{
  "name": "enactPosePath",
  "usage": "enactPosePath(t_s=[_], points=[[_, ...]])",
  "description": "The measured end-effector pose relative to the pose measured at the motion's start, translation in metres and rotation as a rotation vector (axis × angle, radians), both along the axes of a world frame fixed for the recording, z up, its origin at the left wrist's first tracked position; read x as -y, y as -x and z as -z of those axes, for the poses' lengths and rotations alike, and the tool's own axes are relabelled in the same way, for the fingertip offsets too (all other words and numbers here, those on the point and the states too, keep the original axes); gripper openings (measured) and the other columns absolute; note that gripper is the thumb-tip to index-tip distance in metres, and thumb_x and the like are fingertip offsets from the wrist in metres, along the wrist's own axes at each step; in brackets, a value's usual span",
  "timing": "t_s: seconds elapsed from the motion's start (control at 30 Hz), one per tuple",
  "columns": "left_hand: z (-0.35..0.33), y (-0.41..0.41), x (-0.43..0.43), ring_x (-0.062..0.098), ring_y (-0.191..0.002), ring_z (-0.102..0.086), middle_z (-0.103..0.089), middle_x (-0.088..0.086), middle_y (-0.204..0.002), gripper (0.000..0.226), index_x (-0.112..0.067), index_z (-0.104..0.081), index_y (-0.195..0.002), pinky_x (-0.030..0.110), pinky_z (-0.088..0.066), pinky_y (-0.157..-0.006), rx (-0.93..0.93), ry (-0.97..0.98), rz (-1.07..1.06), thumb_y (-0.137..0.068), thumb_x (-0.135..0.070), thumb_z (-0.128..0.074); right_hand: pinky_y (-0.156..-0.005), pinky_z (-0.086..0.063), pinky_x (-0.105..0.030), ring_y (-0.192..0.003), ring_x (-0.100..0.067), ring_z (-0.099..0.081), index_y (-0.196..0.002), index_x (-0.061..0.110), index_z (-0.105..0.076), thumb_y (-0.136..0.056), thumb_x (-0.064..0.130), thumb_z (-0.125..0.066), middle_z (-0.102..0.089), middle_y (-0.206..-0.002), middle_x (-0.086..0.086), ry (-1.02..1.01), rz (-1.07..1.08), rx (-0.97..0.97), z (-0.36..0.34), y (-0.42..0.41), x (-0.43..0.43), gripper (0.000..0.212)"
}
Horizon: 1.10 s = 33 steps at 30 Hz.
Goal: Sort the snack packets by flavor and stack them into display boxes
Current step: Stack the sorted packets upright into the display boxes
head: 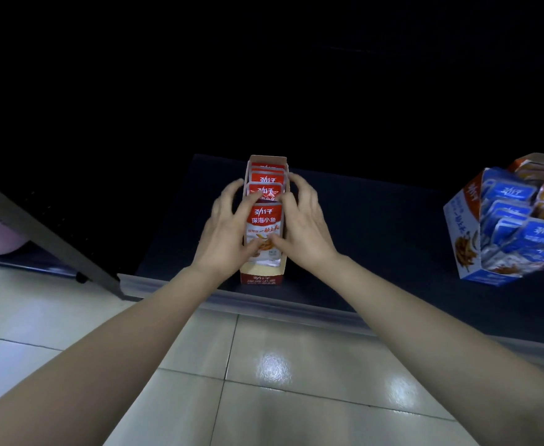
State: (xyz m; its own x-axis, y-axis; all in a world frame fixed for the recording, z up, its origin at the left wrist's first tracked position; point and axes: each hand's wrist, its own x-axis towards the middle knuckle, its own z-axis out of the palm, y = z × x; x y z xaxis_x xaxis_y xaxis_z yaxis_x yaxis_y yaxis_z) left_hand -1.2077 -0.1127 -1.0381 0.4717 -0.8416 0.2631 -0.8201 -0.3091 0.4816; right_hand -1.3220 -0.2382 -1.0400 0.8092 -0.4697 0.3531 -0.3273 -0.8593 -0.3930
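The dark blue flat shelf surface (360, 220) carries the narrow red-and-white cardboard display box (261, 279) near its front edge. Well to the right of that box stands a blue-and-white cardboard display box (460, 230) crammed with blue and orange packets. Left hand (225, 226) and right hand (306, 223) clasp the red box's side walls, fingers curled, thumbs pressing the front red foil snack packet (264, 220). Best to square it upright against the row behind, logo forward, silver seam tucked down.
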Motion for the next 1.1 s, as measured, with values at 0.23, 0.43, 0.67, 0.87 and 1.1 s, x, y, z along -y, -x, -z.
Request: enactPosePath(t_s=[0.23, 0.43, 0.67, 0.87, 1.1], points=[[0.004, -0.004, 0.004, 0.023, -0.128, -0.040, -0.054, 0.006, -0.124, 0.060, -0.012, -0.047, -0.127, 0.046, -0.031, -0.110, 0.259, 0.018, 0.061, -0.076, -0.017, -0.077, -0.114, -0.013, -0.041, -0.145, -0.025, -0.016, -0.147, 0.016, -0.033, -0.081, 0.052, -0.067, -0.040, -0.150, -0.002, 0.101, -0.072, -0.216, -0.013, 0.011, 0.010, 0.082], [0.007, -0.008, -0.004, 0.023, -0.123, -0.042, -0.052, 0.006, -0.124, 0.059, -0.012, -0.047, -0.131, 0.044, -0.037, -0.106, 0.207, -0.015, 0.061, -0.079, -0.015, -0.074, -0.109, -0.013, -0.038, -0.131, -0.024, -0.026, -0.145, 0.013, -0.034, -0.078, 0.064, -0.060, -0.042, -0.141, -0.004, 0.167, -0.030, -0.369, -0.022, -0.008, 0.008, 0.089], [0.006, -0.008, -0.004, 0.022, -0.128, -0.040, -0.047, 0.006, -0.133, 0.065, -0.013, -0.041, -0.138, 0.042, -0.036, -0.107, 0.178, -0.052, 0.059, -0.081, -0.016, -0.071, -0.100, -0.014, -0.035, -0.121, -0.020, -0.029, -0.123, 0.018, -0.052, -0.076, 0.052, -0.069, -0.052, -0.124, 0.001, 0.025, -0.054, -0.314, -0.020, -0.013, 0.007, 0.060], [0.003, -0.008, -0.002, 0.021, -0.126, -0.043, -0.045, 0.006, -0.137, 0.066, -0.013, -0.039, -0.139, 0.040, -0.038, -0.105, 0.132, 0.000, 0.052, -0.082, -0.018, -0.072, -0.089, -0.011, -0.026, -0.115, -0.016, -0.034, -0.111, 0.016, -0.055, -0.079, 0.037, -0.071, -0.054, -0.109, 0.008, 0.029, 0.012, -0.058, -0.012, -0.007, 0.003, 0.041], [0.006, -0.007, 0.013, 0.025, -0.126, -0.044, -0.035, 0.009, -0.144, 0.081, -0.016, -0.026, -0.147, 0.041, -0.046, -0.099, 0.078, 0.000, 0.048, -0.080, -0.011, -0.072, -0.106, -0.020, -0.035, -0.121, -0.012, -0.019, -0.128, 0.013, -0.049, -0.083, 0.028, -0.071, -0.051, -0.126, 0.000, -0.086, 0.012, -0.056, -0.012, -0.006, 0.002, 0.053]])
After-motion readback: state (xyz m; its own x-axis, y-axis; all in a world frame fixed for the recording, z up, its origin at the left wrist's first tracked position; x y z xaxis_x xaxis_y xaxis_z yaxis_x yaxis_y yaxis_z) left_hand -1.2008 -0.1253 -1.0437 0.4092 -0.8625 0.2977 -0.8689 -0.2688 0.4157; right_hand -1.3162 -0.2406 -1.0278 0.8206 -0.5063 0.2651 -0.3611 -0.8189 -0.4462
